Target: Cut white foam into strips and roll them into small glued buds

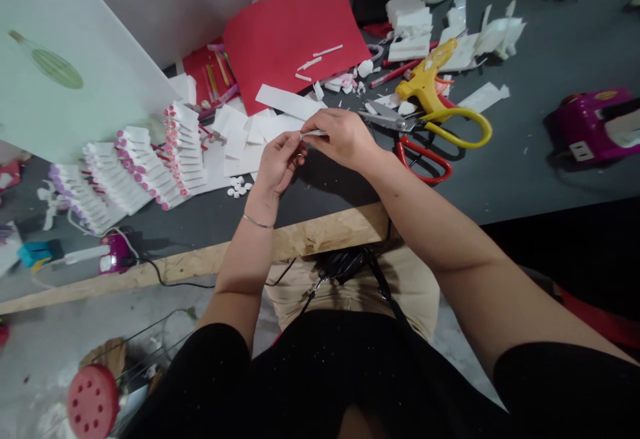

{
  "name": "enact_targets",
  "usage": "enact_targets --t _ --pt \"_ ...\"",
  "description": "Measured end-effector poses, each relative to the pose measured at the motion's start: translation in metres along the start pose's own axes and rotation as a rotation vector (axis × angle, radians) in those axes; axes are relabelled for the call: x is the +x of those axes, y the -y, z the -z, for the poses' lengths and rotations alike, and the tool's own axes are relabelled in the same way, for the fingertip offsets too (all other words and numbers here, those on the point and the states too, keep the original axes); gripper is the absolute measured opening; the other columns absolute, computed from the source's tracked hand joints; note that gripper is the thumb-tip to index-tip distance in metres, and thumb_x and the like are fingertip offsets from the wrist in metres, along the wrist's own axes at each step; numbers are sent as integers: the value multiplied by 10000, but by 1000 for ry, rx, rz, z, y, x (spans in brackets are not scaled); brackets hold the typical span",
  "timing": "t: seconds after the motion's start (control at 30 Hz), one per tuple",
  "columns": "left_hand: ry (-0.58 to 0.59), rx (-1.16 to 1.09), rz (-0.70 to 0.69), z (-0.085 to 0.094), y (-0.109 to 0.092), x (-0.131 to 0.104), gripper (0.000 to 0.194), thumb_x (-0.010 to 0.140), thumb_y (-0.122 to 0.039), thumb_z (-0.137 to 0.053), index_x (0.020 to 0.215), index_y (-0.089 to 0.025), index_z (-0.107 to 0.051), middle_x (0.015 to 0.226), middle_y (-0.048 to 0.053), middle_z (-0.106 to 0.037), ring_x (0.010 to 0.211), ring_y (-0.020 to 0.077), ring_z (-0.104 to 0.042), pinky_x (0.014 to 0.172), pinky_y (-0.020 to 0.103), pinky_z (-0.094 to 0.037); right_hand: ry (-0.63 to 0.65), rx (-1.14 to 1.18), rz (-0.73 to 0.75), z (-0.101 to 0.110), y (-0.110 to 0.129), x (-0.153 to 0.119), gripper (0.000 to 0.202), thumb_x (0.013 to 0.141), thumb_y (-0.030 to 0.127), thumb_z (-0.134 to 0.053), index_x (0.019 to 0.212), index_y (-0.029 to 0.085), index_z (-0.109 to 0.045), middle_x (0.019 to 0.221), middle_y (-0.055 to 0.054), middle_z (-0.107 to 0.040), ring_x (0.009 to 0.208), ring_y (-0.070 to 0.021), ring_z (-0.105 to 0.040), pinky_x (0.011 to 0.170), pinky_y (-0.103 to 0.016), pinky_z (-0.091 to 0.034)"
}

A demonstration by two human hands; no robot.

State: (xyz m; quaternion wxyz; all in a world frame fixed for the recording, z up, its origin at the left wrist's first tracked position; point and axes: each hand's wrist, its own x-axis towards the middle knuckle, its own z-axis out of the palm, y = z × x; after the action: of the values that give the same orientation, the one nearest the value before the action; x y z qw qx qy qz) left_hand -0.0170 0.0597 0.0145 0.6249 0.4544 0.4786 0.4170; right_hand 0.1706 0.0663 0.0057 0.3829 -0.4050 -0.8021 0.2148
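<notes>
My left hand (281, 159) and my right hand (343, 136) meet over the dark table. Between their fingertips is a thin white paper piece (315, 132), pinched from both sides; its far end is hidden by the fingers. Just beyond my hands lies a white paper strip (285, 100), with square white paper pieces (233, 126) to the left. Small white pellets (240, 187) sit left of my left hand. Rows of white rolled pieces with pink and red tips (183, 149) fan out farther left.
Large scissors with yellow and red handles (460, 126) lie right of my hands, beside a yellow glue gun (427, 82). Red sheets (295, 32) are at the back. A purple device (595, 126) stands far right. The wooden table edge (330, 231) runs in front of me.
</notes>
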Motion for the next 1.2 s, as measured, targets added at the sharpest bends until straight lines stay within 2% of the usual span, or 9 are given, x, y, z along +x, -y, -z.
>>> enact_targets --t 0.13,0.23,0.43,0.57,0.67,0.8,0.97,1.07,1.2 --pt "-53 -20 23 -6 -3 -2 301 984 -211 -778 706 -178 -669 617 -52 -607 509 25 -536 512 149 -434 -23 18 -19 0 -1 1 143 983 198 -618 1031 190 -753 1048 -94 -780 1009 -248 -681 918 -368 -492" --pt "-93 -39 24 -9 -2 -1 291 1002 -176 -746 717 -178 -687 608 -59 -593 501 21 -527 515 143 -430 -31 57 -74 0 0 1 119 982 214 -632 992 197 -749 1004 -83 -777 950 -233 -674 880 -357 -494" --pt "-135 59 -67 -8 8 5 301 956 -363 -823 746 -197 -685 639 -57 -611 519 35 -529 534 163 -442 -61 166 -155 2 12 2 67 942 216 -674 928 199 -737 955 -61 -758 899 -201 -659 857 -331 -497" --pt "-236 189 -328 -4 12 5 259 914 -464 -845 829 -236 -755 664 -44 -652 542 68 -558 553 208 -460 -71 448 -314 4 19 6 141 991 341 -699 959 204 -693 923 -42 -748 832 -163 -658 762 -288 -518" --pt "-241 357 -525 -2 11 1 294 917 -555 -814 888 -262 -798 799 -5 -729 592 94 -598 570 245 -479 -47 647 -467 6 21 9 181 1043 389 -675 970 228 -635 833 -14 -715 695 -128 -619 629 -254 -477" --pt "-229 563 -710 -1 10 -5 405 953 -661 -721 942 -269 -824 909 37 -760 733 144 -676 656 287 -533 36 684 -481 13 19 10 275 1006 408 -765 863 214 -632 669 36 -593 577 -95 -473 562 -249 -391" --pt "-267 685 -746 -2 10 -7 455 975 -695 -667 961 -267 -819 941 46 -752 826 162 -694 725 297 -556 117 645 -469 24 18 8 359 962 359 -832 738 194 -606 592 78 -472 551 -72 -359 536 -247 -297" --pt "-265 627 -745 -5 11 -8 485 970 -719 -657 956 -263 -822 944 47 -751 738 134 -651 642 275 -527 157 679 -479 27 22 8 426 943 422 -860 698 182 -608 572 75 -474 539 -64 -371 515 -246 -279" --pt "-271 439 -714 -10 14 -7 430 936 -695 -729 926 -278 -834 909 27 -743 591 85 -542 543 256 -467 138 786 -513 23 30 11 474 928 444 -871 657 176 -590 545 74 -490 519 -57 -412 521 -226 -317"
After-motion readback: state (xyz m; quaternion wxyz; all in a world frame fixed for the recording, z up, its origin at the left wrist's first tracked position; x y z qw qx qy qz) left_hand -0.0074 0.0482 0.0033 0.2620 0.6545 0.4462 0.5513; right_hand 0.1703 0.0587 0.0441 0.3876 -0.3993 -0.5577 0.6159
